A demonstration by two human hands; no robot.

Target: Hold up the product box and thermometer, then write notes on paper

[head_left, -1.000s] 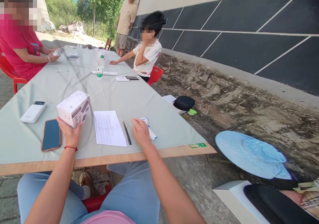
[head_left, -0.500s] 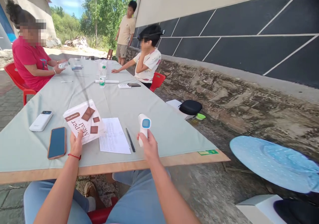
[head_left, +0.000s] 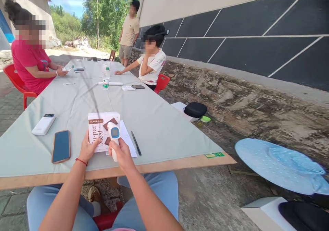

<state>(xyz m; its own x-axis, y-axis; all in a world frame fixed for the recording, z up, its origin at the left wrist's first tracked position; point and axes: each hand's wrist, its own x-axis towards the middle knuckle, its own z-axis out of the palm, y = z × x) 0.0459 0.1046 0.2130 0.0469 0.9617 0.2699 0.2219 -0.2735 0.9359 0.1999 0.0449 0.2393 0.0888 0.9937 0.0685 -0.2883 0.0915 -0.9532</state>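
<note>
My left hand [head_left: 88, 146] grips the lower left edge of a white and brown meal box [head_left: 95, 130], whose printed front with pictures of brown squares faces me. My right hand [head_left: 122, 153] is wrapped round the handle of a white infrared thermometer [head_left: 111, 128] with a blue-rimmed screen. The thermometer is in front of the box and covers part of its right side; whether the two touch I cannot tell. Partly hidden behind the box lies a written sheet of paper [head_left: 130, 143], with a black pen [head_left: 136, 143] to its right.
A phone [head_left: 61, 146] and a white handheld device [head_left: 43, 124] lie on the cloth-covered table [head_left: 164, 135] to the left. Farther off stands a water bottle [head_left: 106, 79] by a white roll [head_left: 115, 83]. Two people sit at the far sides; another stands behind.
The box has moved right and turned upright, now over the paper. My right hand has brought the thermometer left, in front of the box.
</note>
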